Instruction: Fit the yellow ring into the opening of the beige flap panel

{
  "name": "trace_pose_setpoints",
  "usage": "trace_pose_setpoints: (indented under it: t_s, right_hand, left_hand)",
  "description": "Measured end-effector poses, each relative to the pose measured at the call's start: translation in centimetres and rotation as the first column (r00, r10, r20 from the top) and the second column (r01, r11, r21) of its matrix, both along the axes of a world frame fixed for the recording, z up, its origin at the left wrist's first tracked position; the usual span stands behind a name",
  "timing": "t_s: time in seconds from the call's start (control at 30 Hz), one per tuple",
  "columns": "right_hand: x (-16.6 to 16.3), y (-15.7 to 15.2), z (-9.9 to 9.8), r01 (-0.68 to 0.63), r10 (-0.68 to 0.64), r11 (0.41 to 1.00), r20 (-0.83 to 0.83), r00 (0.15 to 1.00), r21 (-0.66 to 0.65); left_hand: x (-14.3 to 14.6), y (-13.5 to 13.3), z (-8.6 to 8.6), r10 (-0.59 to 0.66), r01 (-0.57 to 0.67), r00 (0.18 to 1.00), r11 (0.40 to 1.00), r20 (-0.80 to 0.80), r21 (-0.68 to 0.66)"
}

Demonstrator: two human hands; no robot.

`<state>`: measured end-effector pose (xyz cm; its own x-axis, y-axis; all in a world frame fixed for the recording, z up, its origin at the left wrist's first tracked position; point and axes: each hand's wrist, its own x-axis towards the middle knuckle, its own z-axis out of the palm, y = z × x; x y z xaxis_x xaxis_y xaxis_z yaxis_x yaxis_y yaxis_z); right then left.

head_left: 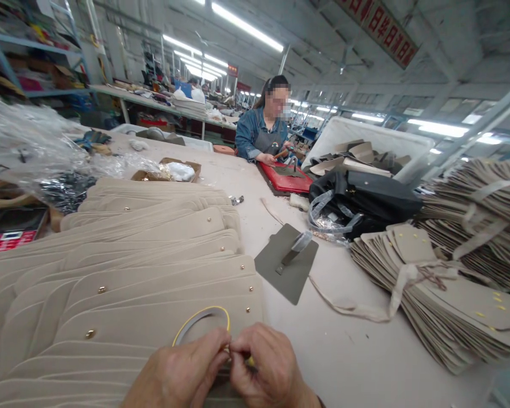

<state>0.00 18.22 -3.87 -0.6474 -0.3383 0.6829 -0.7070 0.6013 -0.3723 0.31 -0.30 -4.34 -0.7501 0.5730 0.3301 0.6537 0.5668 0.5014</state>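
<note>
My left hand and my right hand meet at the bottom middle, fingers pinched together and fingertips touching. From behind the left fingers rises a curved grey strip with a yellow edge, and the left hand grips it. A bit of yellow shows by the right fingers; what they pinch is hidden. Beneath and left of my hands spread overlapping beige panels with small gold studs. Right of them, a grey-green panel lies on the table with a strap partly wrapped in clear plastic.
A co-worker works across the pale table at a red board. To the right are a black bag and tied panel stacks. An open small box and clear plastic bags lie at the left.
</note>
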Motion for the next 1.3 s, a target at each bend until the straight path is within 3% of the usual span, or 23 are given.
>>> trace_pose_setpoints:
  t_s: [0.1,0.17,0.23,0.3,0.33,0.4,0.53,0.63,0.83,0.97,1.03,1.13,1.3]
  right_hand:
    - [0.3,-0.4,0.3,0.042,-0.030,0.994,0.118,0.993,-0.104]
    - [0.3,-0.7,0.6,0.134,-0.053,0.969,0.356,0.933,-0.206]
    - [0.2,-0.8,0.8,0.270,-0.005,0.912,0.652,0.759,-0.308]
    - [-0.4,-0.3,0.8,0.414,0.100,0.829,0.829,0.550,-0.375]
    - [-0.8,0.2,0.7,0.465,0.146,0.793,0.865,0.480,-0.392]
    - [-1.6,1.4,0.3,0.516,0.181,0.756,0.887,0.425,-0.402]
    - [-2.8,3.2,-0.8,0.494,0.141,0.784,0.883,0.447,-0.375]
    - [-3.0,3.0,-1.3,0.478,0.099,0.810,0.884,0.457,-0.338]
    - [-3.1,2.0,-1.2,0.394,-0.087,0.903,0.825,0.559,-0.172]
    - [-3.3,1.6,-0.9,0.339,-0.216,0.940,0.698,0.683,-0.040]
    - [-3.4,1.5,-0.7,0.323,-0.233,0.946,0.671,0.704,-0.011]
    - [-3.5,1.6,-0.9,0.324,-0.213,0.946,0.707,0.674,-0.024]
    - [-2.9,2.5,-1.6,0.446,-0.114,0.882,0.849,0.516,-0.153]
  left_hand:
    - [-0.1,0.3,0.4,0.013,-0.012,0.997,1.000,-0.072,0.022]
    - [-0.2,0.6,0.8,0.025,-0.017,0.985,0.999,-0.169,0.049]
    - [-0.1,1.0,1.3,0.020,-0.005,0.971,0.998,-0.239,0.063]
    - [0.0,1.3,1.7,-0.006,0.021,0.964,0.998,-0.265,0.052]
    - [0.1,1.4,1.8,-0.011,0.024,0.962,0.999,-0.274,0.044]
    - [0.0,1.4,1.9,0.004,-0.003,0.957,1.000,-0.290,0.005]
    - [-1.0,1.3,1.5,0.075,-0.136,0.973,0.952,-0.220,-0.275]
    - [-1.8,1.3,0.9,0.084,-0.130,0.989,0.880,-0.118,-0.457]
    - [-1.9,1.7,-0.5,0.104,-0.153,0.985,0.900,-0.140,-0.409]
    - [-1.8,1.7,-0.3,0.093,-0.131,0.989,0.908,-0.114,-0.399]
    - [-1.8,1.7,0.0,0.087,-0.123,0.991,0.902,-0.105,-0.414]
    - [-1.7,1.7,0.1,0.104,-0.135,0.990,0.890,-0.093,-0.435]
    - [-1.6,1.8,-0.1,0.144,-0.155,0.988,0.885,-0.058,-0.438]
